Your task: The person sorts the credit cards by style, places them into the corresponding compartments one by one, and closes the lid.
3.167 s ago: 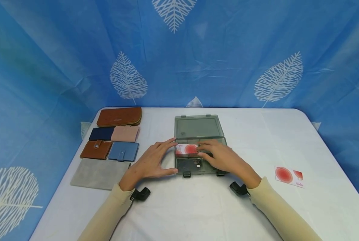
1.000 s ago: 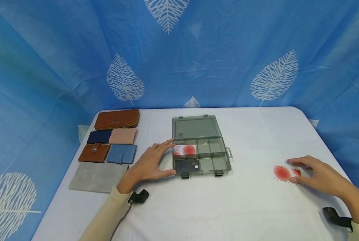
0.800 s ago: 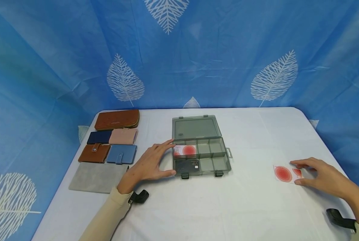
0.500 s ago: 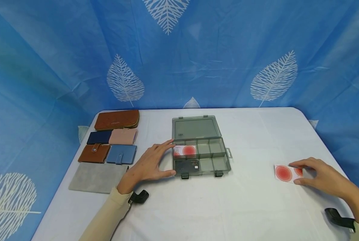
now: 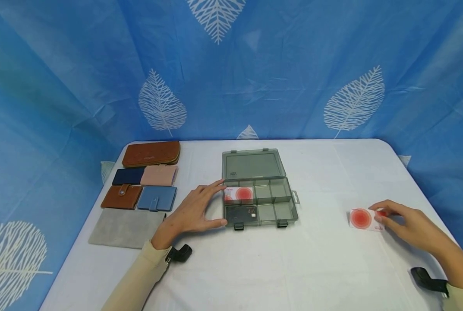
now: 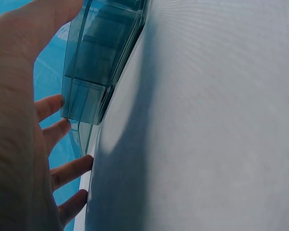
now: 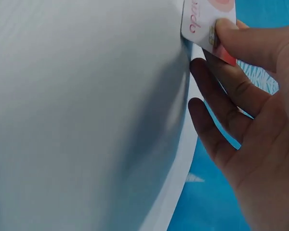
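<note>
Two hands work a white counter [image 5: 254, 268] in the head view: the right hand [image 5: 414, 226] pinches a red-circle card [image 5: 361, 219] by its right end, long axis left-right, well apart at 3 o'clock from the open grey box [image 5: 259, 198], nothing between. Left hand [image 5: 192, 211], fingers straight, rests against the box's left wall.

Left wrist: fingers [image 6: 62, 126] touch the box corner [image 6: 91, 86].

Right wrist: thumb and forefinger grip the card [image 7: 207, 19].

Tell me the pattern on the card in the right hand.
White card with red concentric circles; head view shows it best.
</note>
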